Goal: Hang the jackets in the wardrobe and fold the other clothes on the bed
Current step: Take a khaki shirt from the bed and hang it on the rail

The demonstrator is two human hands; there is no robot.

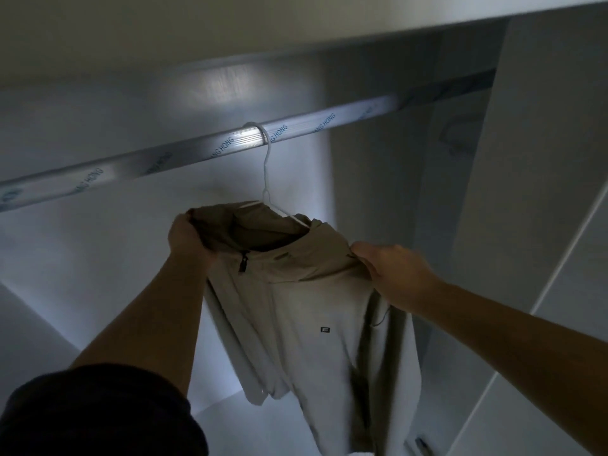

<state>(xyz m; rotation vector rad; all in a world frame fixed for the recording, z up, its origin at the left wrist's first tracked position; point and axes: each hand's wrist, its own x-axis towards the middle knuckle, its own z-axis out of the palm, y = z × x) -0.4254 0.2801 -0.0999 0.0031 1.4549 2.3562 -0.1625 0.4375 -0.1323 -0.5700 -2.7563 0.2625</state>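
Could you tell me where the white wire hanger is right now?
In the head view, the white wire hanger hooks over the silver metal wardrobe rail at centre, carrying the beige hooded jacket gripped by the left hand and right hand.

White wardrobe (543, 143) is sitting dim; light is pooling on back panel (223, 90) behind metal rail (148, 159) running diagonally under top board (197, 24).
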